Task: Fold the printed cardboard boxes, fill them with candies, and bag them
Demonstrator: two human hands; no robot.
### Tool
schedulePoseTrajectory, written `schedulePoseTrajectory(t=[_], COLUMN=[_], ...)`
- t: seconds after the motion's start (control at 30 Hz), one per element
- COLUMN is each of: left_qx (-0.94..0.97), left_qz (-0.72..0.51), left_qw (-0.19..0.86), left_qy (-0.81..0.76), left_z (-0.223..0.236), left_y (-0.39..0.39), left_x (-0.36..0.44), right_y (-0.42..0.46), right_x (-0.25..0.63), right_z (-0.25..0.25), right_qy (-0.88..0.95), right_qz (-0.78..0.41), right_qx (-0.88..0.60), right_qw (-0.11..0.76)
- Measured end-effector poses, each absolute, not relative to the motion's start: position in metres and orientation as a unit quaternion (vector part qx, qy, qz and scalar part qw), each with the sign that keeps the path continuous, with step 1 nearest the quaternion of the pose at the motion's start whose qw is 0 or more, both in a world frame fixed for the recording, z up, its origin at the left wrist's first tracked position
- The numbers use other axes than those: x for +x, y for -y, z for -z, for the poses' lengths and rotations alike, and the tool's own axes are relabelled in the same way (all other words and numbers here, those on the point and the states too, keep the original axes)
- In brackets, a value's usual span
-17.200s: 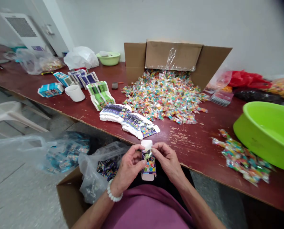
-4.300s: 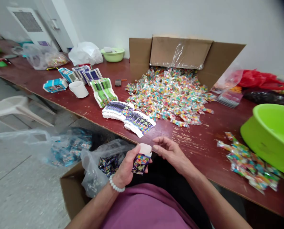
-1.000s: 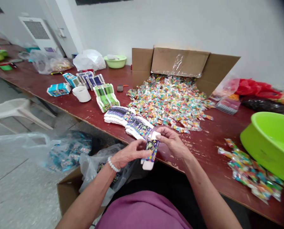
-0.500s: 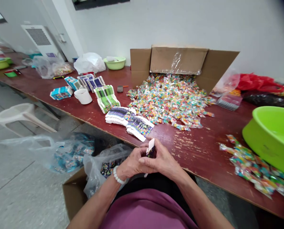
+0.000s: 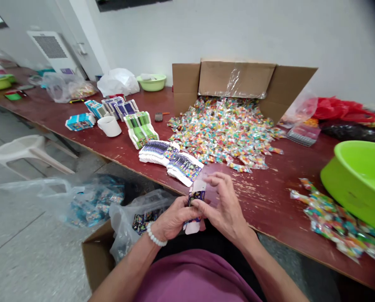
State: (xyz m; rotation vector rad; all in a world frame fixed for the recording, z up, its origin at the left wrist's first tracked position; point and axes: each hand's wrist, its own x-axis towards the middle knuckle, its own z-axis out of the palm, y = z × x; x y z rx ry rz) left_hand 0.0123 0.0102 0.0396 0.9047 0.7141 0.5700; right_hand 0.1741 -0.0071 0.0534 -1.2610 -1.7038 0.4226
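A small purple printed candy box [image 5: 196, 195] with white end flaps stands between my hands, just off the table's front edge. My left hand [image 5: 172, 218], with a white bead bracelet at the wrist, is closed around the box's left side. The thumb of my right hand [image 5: 227, 209] presses on the box's front, while its upper fingers are raised and bent beside the top flap. What the lower right fingers touch is partly hidden. Just beyond lie fanned stacks of flat purple boxes [image 5: 185, 167]. A large heap of wrapped candies [image 5: 228, 130] spills from a cardboard carton [image 5: 234, 79].
A green basin [image 5: 347, 184] stands at right beside a smaller candy pile [image 5: 338, 222]. Leftward are green flat boxes [image 5: 141, 129], a white tape roll [image 5: 109, 126] and blue boxes [image 5: 80, 121]. Below the table edge, a plastic bag [image 5: 124, 224] sits in an open carton [image 5: 96, 256].
The box has turned so its printed front faces me, with flaps showing at top and bottom. My right fingers have lifted and spread away from it; my left hand keeps its grip.
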Motion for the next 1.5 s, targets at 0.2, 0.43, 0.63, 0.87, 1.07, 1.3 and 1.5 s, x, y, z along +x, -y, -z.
schedulePoseTrajectory(t=[0.2,0.43,0.63,0.87,1.07,1.3,1.5], left_qx=[0.497,0.550,0.538,0.536,0.489,0.464,0.519], left_qz=[-0.220,-0.158,-0.138,-0.112,-0.139,-0.118,-0.103], left_qw=[0.774,0.756,0.788,0.795,0.830,0.846,0.816], left_qy=[-0.324,-0.318,-0.265,-0.261,-0.229,-0.234,-0.233], left_z=[-0.040,-0.062,-0.060,-0.056,-0.045,-0.040,-0.050], left_y=[-0.016,-0.025,-0.025,-0.021,-0.016,-0.009,-0.011], left_x=[0.003,-0.003,-0.007,-0.011,-0.007,-0.003,-0.002], right_y=[0.016,0.026,0.032,0.036,0.037,0.031,0.027], right_x=[0.180,0.176,0.173,0.173,0.174,0.185,0.188], right_z=[-0.061,-0.059,-0.053,-0.060,-0.055,-0.062,-0.072], right_qy=[0.780,0.769,0.762,0.770,0.755,0.745,0.729], right_qz=[-0.156,-0.176,-0.142,-0.133,-0.137,-0.207,-0.279], right_qx=[-0.465,-0.483,-0.496,-0.502,-0.498,-0.505,-0.506], right_qw=[0.390,0.379,0.391,0.371,0.404,0.382,0.366])
